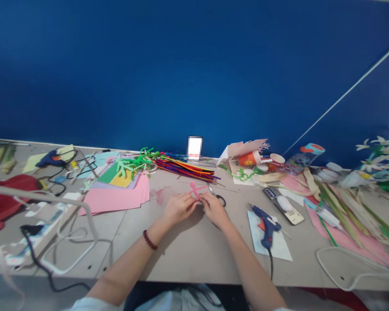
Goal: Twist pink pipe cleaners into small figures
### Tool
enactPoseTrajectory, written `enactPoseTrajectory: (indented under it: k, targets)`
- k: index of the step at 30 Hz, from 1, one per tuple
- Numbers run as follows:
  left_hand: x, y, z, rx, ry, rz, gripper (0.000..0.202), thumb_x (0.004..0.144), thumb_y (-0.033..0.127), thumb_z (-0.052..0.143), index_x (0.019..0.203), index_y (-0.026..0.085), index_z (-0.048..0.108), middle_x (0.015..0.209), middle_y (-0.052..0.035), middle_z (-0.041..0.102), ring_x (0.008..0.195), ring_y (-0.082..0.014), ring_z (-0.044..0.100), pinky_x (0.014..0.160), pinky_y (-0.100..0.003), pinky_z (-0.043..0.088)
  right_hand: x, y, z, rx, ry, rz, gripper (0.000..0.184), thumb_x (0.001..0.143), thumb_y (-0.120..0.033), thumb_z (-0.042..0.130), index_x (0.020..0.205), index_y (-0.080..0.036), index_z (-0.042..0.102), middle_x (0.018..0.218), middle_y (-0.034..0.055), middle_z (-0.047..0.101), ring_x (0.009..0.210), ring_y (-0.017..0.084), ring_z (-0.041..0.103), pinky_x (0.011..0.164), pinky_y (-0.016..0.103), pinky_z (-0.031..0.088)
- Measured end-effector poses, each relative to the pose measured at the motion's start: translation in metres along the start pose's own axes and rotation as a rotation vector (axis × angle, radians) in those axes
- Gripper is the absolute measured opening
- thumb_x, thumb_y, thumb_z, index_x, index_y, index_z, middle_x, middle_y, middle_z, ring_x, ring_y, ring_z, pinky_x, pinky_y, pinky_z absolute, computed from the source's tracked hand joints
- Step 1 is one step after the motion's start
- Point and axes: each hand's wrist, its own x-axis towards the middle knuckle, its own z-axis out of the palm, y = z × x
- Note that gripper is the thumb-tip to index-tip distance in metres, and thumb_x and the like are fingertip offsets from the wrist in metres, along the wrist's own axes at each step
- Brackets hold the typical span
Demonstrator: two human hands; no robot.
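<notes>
Pink pipe-cleaner figure: held just above the table between both hands, near its middle; judged light and bendy, soft fuzz over thin wire, so it may kink under a hard squeeze and is best taken at its central join, not the limb ends.

Left hand: fingers pinched narrow on the figure's lower part from the left; dark red beaded bracelet on the wrist.

Right hand: fingers pinched narrow on the same part from the right.

Near right: blue hot glue gun lying on a white card, its black cord trailing toward the near edge.

Near left: white power strip with black cables.

Just beyond the hands: black-handled scissors lying open on the table.

Far left: pink paper sheets under green pipe-cleaner shapes.

Far middle: multicoloured pipe-cleaner bundle.

Far right: orange paper cup on its side before a blue wall.
</notes>
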Motion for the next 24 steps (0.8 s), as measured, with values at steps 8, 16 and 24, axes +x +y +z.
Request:
enactPoseTrajectory:
  k: [8, 16, 24]
  targets:
    - [0.01, -0.015, -0.004, -0.635, 0.253, -0.658, 0.021, 0.08, 0.036, 0.055, 0.082, 0.017, 0.065, 0.082, -0.005, 0.066, 0.073, -0.015, 0.059, 0.06, -0.024, 0.044, 0.001, 0.006, 0.005, 0.138, 0.086, 0.06, 0.022, 0.087, -0.019, 0.042, 0.085, -0.019, 0.064, 0.077, 0.004, 0.063, 0.072, 0.018, 0.058, 0.068, 0.029, 0.045]
    - [0.011, -0.011, 0.006, -1.176, 0.169, -0.927, 0.031, 0.065, 0.041, 0.072, 0.081, 0.016, 0.068, 0.071, -0.0017, 0.065, 0.061, -0.0108, 0.056, 0.056, -0.022, 0.044, 0.002, -0.005, 0.0, 0.151, -0.043, -0.039, 0.023, 0.086, -0.011, 0.044, 0.087, -0.019, 0.066, 0.086, 0.0059, 0.065, 0.082, 0.018, 0.059, 0.076, 0.031, 0.046]
    - [0.011, -0.019, 0.008, -1.039, 0.234, -0.803, 0.039, 0.062, 0.033, 0.074, 0.097, 0.018, 0.067, 0.081, -0.003, 0.066, 0.067, -0.0125, 0.059, 0.056, -0.022, 0.045, 0.002, -0.005, -0.001, 0.043, -0.067, -0.087, 0.023, 0.086, -0.011, 0.046, 0.089, -0.02, 0.067, 0.085, 0.0066, 0.066, 0.083, 0.019, 0.059, 0.078, 0.033, 0.046]
